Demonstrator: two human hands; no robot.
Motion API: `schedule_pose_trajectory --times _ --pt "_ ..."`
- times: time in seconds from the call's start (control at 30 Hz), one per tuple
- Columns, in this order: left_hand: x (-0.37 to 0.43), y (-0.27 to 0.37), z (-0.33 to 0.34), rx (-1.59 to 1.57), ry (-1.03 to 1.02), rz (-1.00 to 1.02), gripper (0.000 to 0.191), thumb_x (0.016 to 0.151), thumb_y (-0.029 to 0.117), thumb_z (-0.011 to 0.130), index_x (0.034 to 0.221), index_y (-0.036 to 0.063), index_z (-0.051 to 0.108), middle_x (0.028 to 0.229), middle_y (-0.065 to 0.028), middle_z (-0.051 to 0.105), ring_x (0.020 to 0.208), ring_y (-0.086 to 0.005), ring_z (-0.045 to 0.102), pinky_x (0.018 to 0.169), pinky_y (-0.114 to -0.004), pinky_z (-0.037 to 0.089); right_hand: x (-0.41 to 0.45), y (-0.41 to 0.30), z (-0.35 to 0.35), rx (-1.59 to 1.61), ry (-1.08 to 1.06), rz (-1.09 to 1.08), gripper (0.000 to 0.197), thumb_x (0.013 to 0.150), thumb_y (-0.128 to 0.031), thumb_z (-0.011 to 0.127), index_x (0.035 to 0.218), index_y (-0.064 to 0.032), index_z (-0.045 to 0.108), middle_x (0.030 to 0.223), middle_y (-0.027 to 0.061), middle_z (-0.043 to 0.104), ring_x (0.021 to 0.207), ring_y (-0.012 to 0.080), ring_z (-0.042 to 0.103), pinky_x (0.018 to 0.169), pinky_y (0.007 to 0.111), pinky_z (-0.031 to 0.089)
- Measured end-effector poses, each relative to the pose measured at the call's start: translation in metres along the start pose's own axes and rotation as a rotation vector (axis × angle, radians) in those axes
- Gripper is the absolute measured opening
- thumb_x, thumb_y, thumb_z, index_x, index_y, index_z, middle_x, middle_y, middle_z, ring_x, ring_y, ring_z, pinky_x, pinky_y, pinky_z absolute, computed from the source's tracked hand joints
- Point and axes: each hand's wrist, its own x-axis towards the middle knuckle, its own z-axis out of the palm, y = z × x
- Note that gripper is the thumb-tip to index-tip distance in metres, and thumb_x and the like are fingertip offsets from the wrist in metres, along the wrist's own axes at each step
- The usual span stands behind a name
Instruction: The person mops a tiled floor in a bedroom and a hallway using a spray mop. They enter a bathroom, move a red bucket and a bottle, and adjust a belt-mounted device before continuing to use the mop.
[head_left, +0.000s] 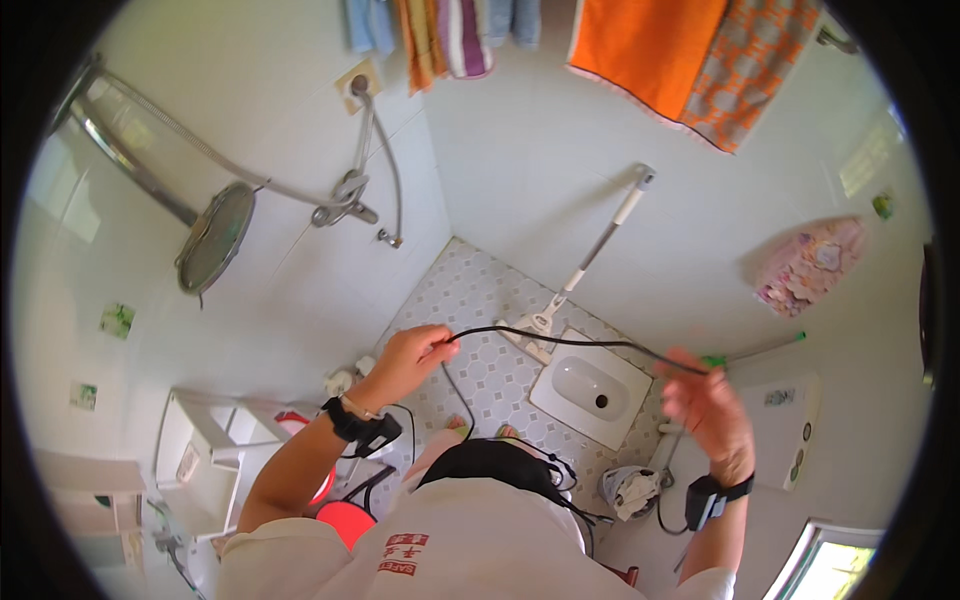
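A black cable (570, 341) stretches in a slight curve between my two hands, above the tiled floor. My left hand (416, 360) pinches it between thumb and fingertips. From there a thinner length drops toward the black pouch (487, 469) at my waist. My right hand (709, 412) is blurred, its fingers partly spread, with the other part of the cable caught near its thumb and forefinger. Black devices are strapped to both wrists: one on the left wrist (367, 429) and one on the right (709, 501).
A white squat toilet (589, 382) is set in the floor, with a flat mop (600, 251) leaning behind it. A shower head (217, 238) juts from the left wall. White shelves (199, 457) stand lower left; a bin (630, 487) with wastepaper sits right. Towels (649, 52) hang above.
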Motion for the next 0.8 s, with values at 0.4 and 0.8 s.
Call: schedule_pose_trajectory --times 0.4,0.8 --pt "-0.180 -0.031 0.072 0.391 -0.227 0.029 0.031 0.086 0.025 0.053 0.114 0.0123 0.054 0.088 -0.0078 0.056 0.085 -0.0256 0.052 0.073 -0.035 0.047 0.047 0.143 0.109 -1.129 -0.763 -0.326 0.037 0.078 -0.011 0.062 0.113 -0.0042 0.054 0.108 0.0088 0.059 0.097 0.0237 0.057 0.082 0.032 0.045" --pt "-0.284 -0.034 0.120 -0.428 0.196 -0.490 0.019 0.082 0.009 0.061 0.099 0.0028 0.057 0.089 -0.0054 0.062 0.083 -0.0144 0.059 0.076 -0.027 0.048 0.085 0.278 0.181 -1.058 -1.653 0.151 0.006 0.068 -0.008 0.063 0.074 -0.0071 0.062 0.077 0.0092 0.057 0.079 0.0258 0.054 0.072 0.035 0.044"
